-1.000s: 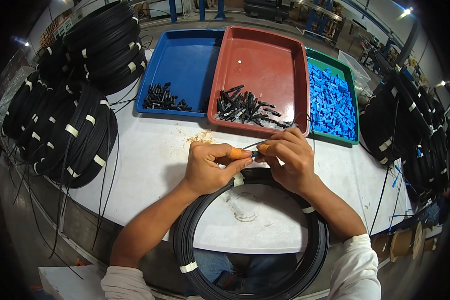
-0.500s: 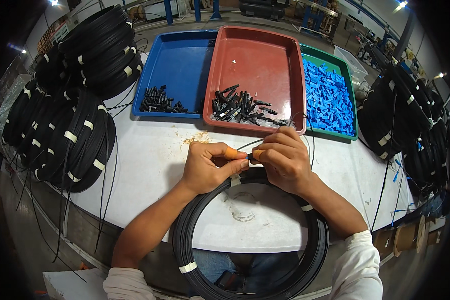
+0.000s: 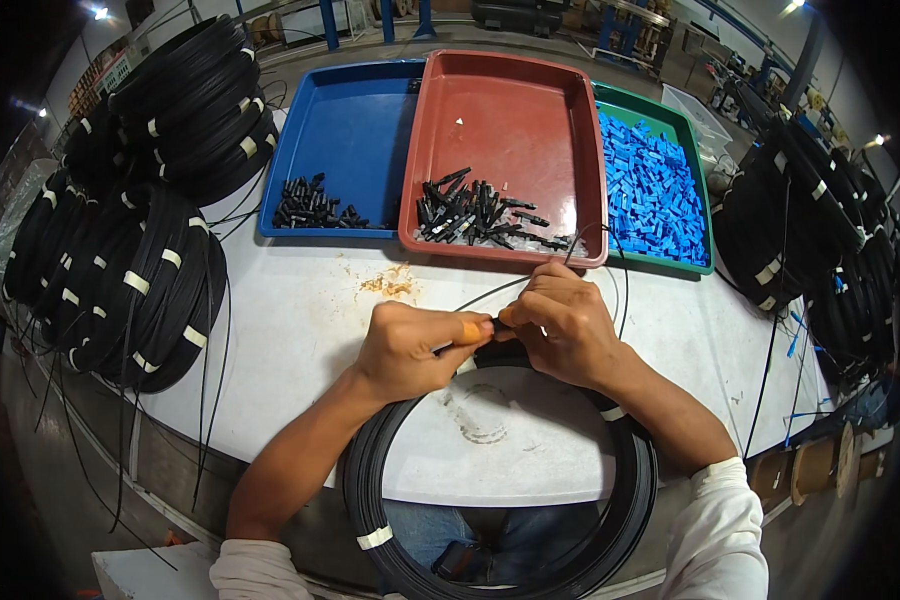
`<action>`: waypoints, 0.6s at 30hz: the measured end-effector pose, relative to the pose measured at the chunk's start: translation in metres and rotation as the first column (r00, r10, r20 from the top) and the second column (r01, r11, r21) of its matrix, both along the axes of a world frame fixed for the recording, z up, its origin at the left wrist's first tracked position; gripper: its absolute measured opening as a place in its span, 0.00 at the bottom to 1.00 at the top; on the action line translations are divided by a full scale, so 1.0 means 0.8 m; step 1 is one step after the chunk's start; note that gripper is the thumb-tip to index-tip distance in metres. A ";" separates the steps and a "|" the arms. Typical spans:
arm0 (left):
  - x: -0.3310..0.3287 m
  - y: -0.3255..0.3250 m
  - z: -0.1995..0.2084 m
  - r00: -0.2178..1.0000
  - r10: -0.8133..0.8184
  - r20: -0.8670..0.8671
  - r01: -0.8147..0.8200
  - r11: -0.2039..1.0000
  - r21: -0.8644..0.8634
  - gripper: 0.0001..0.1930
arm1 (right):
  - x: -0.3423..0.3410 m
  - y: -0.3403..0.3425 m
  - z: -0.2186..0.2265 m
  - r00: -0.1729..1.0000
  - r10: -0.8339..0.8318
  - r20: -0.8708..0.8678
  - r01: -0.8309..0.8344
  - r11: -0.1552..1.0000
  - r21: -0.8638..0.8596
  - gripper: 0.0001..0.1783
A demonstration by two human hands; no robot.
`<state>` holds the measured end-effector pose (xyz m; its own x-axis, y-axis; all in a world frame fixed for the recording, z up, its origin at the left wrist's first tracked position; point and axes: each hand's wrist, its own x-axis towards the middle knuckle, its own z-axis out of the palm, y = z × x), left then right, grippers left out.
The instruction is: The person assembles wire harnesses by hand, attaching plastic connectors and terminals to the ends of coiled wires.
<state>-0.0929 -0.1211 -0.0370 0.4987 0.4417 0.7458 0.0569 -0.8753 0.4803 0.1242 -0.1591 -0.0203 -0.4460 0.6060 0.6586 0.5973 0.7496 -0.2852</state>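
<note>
My left hand (image 3: 410,347) and my right hand (image 3: 568,328) meet above the far side of a coil of black cable (image 3: 368,480). Both are closed, with orange finger covers on some fingers. Between their fingertips is a small black connector piece (image 3: 500,328), mostly covered by the fingers. A thin black cable end loops up behind my right hand toward the red tray. The coil, bound with pale tape, lies partly on the white table (image 3: 300,330) and overhangs its near edge above my lap.
Behind the hands stand a blue tray (image 3: 360,110) and a red tray (image 3: 510,110) with black connector parts, and a green tray (image 3: 707,215) full of blue pieces. Cable coils (image 3: 150,290) are stacked at left, more coils (image 3: 770,225) at right. Yellowish scraps (image 3: 390,281) litter the table.
My left hand has turned so that its back faces up more, its thumb now tucked lower. The black piece stays between both hands. The view has shifted slightly.
</note>
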 end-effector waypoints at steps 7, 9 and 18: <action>0.007 -0.002 -0.004 0.990 -0.013 0.141 0.084 0.858 -0.506 0.07 | -0.001 0.004 0.003 0.997 -0.038 -0.064 0.051 0.978 0.202 0.13; 0.009 -0.003 -0.005 0.956 -0.041 0.289 0.250 0.628 -0.737 0.07 | -0.002 0.004 0.006 0.999 -0.032 -0.015 0.035 0.963 0.268 0.13; -0.003 -0.004 0.004 0.999 0.009 -0.045 -0.018 0.982 -0.187 0.06 | -0.001 -0.005 0.005 0.999 -0.033 0.011 0.034 0.999 -0.039 0.12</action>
<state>-0.0955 -0.1239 -0.0335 0.5221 0.5787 0.6265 0.0928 -0.7687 0.6328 0.1236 -0.1634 -0.0161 -0.4319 0.6459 0.6295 0.6249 0.7176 -0.3075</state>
